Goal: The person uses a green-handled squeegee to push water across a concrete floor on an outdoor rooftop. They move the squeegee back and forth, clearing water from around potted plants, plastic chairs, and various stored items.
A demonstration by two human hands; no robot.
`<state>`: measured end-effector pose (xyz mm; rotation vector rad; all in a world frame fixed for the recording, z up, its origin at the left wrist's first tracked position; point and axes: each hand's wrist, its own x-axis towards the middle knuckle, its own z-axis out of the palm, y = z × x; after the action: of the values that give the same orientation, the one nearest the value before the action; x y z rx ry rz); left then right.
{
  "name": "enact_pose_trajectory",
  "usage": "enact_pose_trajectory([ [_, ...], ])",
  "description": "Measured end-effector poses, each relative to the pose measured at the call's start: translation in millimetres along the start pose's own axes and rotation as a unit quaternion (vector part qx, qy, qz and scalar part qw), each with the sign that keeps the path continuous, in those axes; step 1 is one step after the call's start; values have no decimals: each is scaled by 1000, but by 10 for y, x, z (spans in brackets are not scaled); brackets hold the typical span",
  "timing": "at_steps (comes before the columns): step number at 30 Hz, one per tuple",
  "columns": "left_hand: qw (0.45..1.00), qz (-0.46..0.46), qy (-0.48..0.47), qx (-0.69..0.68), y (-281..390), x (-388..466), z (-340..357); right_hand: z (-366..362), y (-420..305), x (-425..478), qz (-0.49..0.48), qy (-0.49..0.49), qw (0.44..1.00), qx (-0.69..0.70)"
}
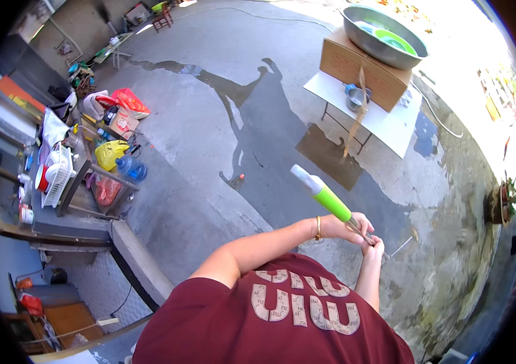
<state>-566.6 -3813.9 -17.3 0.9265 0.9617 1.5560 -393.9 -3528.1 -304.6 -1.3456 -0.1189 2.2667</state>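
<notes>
A metal pole with a bright green grip (pixel 333 201) and a pale end cap slants up in front of my chest. My left hand (pixel 345 227), with a yellow bracelet at the wrist, is closed around the pole just below the grip. Right below it, my right hand (pixel 373 246) is wrapped around the same pole. Past that hand, a thin pale bar (pixel 401 247) shows near the wet concrete floor (pixel 426 273). The tool looks like a mop or floor squeegee; its lower end is mostly hidden by my hands and forearm.
Ahead stands a white folding table (pixel 387 129) with a cardboard box (pixel 353 68), a metal basin (pixel 376 48) and a small pot (pixel 356 99). To the left are a dish rack (pixel 59 179), a water jug (pixel 131 168) and bags. A potted plant (pixel 496 204) is at right.
</notes>
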Motion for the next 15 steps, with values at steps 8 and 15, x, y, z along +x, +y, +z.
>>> enact_pose_trajectory([
  [8,974,-151,72,154,-673,17,187,-61,134,-402,-26,206,977,-53],
  [15,942,-122,237,206,-792,-346,61,226,954,-591,7,123,967,-224],
])
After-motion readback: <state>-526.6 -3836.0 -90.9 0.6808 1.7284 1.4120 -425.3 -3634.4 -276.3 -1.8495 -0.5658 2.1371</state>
